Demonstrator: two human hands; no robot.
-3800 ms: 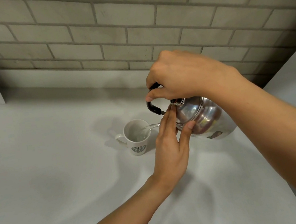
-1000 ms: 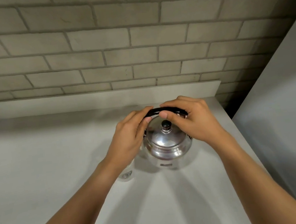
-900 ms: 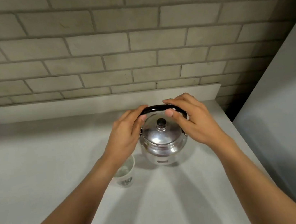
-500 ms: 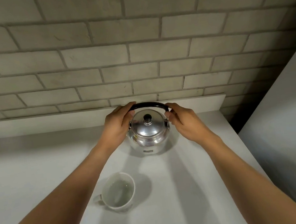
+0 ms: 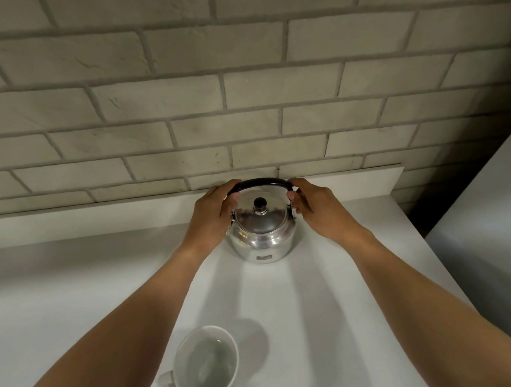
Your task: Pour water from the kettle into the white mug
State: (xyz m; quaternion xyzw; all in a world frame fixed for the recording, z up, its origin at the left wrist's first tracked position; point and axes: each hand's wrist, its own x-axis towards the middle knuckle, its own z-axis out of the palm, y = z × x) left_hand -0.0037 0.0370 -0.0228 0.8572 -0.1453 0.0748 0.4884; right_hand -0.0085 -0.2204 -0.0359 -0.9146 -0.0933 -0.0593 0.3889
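A shiny steel kettle (image 5: 263, 237) with a black arched handle and a black lid knob stands upright on the white counter (image 5: 326, 297), close to the back ledge. My left hand (image 5: 210, 217) grips the left end of the handle and my right hand (image 5: 314, 206) grips the right end. The white mug (image 5: 210, 363) stands near the counter's front, between my forearms, its handle pointing left. Clear water fills part of it. The kettle's spout is hidden behind its body.
A grey brick wall (image 5: 235, 98) rises behind a low white ledge (image 5: 88, 220). A tall white panel (image 5: 505, 225) closes the right side, with a dark gap at the back right corner.
The kettle went from tilted over the mug to upright, then moved away from the mug toward the back ledge. Both hands stay on its handle. The mug now holds water.
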